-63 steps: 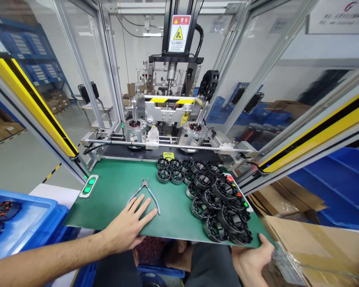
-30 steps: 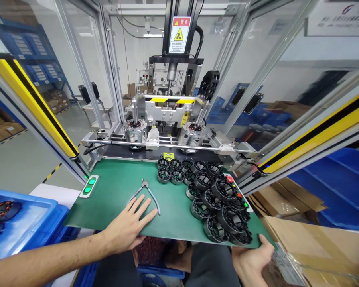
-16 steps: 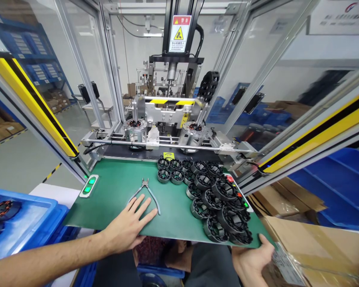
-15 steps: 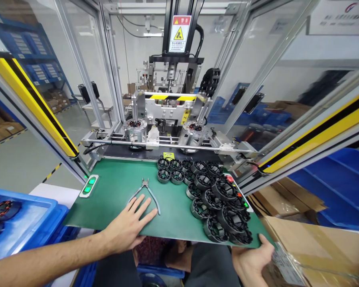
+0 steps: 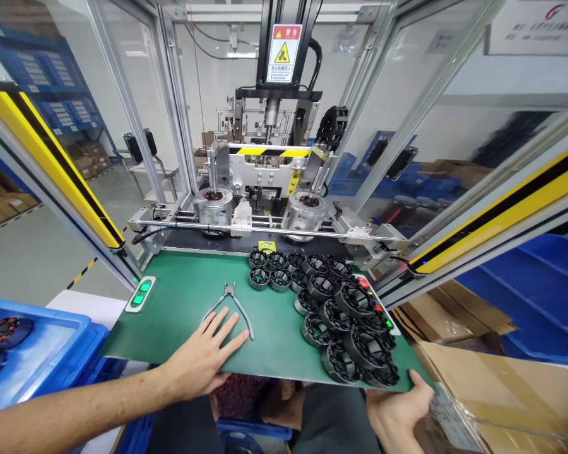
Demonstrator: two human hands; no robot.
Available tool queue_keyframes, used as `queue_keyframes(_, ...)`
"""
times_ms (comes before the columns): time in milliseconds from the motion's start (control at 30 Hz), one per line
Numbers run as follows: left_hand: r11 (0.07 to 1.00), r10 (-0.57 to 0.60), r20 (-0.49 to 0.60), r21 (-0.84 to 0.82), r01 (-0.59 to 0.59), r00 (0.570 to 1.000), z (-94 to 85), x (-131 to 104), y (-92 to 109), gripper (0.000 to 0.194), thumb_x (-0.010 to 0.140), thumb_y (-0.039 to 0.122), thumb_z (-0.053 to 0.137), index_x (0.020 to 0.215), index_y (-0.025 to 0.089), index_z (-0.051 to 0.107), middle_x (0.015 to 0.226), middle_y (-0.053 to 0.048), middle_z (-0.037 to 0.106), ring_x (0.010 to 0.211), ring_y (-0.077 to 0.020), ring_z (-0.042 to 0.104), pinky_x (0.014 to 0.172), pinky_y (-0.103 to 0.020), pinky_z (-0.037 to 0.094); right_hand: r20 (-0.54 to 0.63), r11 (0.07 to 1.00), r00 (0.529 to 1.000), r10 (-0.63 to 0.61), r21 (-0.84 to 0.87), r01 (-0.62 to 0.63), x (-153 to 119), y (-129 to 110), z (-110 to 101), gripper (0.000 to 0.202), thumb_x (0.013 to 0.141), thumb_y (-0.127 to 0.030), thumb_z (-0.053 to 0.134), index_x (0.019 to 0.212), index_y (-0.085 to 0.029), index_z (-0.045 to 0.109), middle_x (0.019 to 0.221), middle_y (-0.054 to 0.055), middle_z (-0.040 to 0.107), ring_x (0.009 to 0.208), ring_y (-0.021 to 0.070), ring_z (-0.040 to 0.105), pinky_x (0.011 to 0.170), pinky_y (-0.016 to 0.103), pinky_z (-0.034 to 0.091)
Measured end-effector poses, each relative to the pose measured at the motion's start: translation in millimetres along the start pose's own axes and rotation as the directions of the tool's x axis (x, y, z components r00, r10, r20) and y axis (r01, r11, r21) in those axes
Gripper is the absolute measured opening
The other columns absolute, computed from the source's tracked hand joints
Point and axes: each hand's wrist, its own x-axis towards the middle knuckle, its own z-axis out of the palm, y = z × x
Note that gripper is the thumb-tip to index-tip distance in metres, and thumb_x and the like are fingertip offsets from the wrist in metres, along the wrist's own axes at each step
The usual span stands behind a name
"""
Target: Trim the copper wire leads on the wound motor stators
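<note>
My left hand lies with fingers spread on the green work surface, its fingertips between and over the handles of blue-handled pliers whose jaws point away from me. At the lower right, my right hand holds the front edge of the green surface, thumb on top and the other fingers hidden below. Several black ring-shaped parts stand in rows and a stack beside it. Behind, two metal cylinders with copper-coloured windings inside sit on the machine.
A button panel glows green at the left edge; a red button is at the right, partly behind the rings. Blue trays stand left, cardboard boxes right. Metal posts and yellow-black bars flank the machine.
The sleeves of both metal cylinders on the machine have shifted and now surround the windings more fully. My hands, the pliers and the black rings have not moved.
</note>
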Motion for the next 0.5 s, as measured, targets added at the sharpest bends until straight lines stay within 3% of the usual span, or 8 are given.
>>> queue_keyframes(267, 1.000, 0.003, -0.011, -0.001, -0.003, 1.000, 4.1, 1.0, -2.3, 0.112, 0.091, 0.024, 0.085, 0.186, 0.032, 0.027, 0.192, -0.022, 0.026, 0.179, -0.0514, 0.022, 0.143, -0.075, 0.025, -0.011, 1.000, 1.000, -0.010, 0.024, 0.010, 5.2, 3.1, -1.5, 0.030, 0.054, -0.044, 0.070, 0.079, -0.030, 0.060, 0.107, 0.006, 0.084, 0.118, 0.0323, 0.081, 0.083, 0.038, 0.076)
queue_keyframes(500, 1.000, 0.000, 0.000, 0.002, 0.000, 1.000, 2.2, -1.1, -0.9, 0.112, 0.091, 0.025, 0.085, 0.186, 0.032, 0.025, 0.193, -0.021, 0.026, 0.179, -0.0512, 0.021, 0.142, -0.075, 0.024, -0.010, 1.000, 1.000, 0.004, 0.026, -0.003, 8.9, 4.5, -4.8, 0.026, 0.058, -0.041, 0.070, 0.079, -0.029, 0.061, 0.108, 0.002, 0.084, 0.115, 0.0293, 0.081, 0.077, 0.036, 0.076)
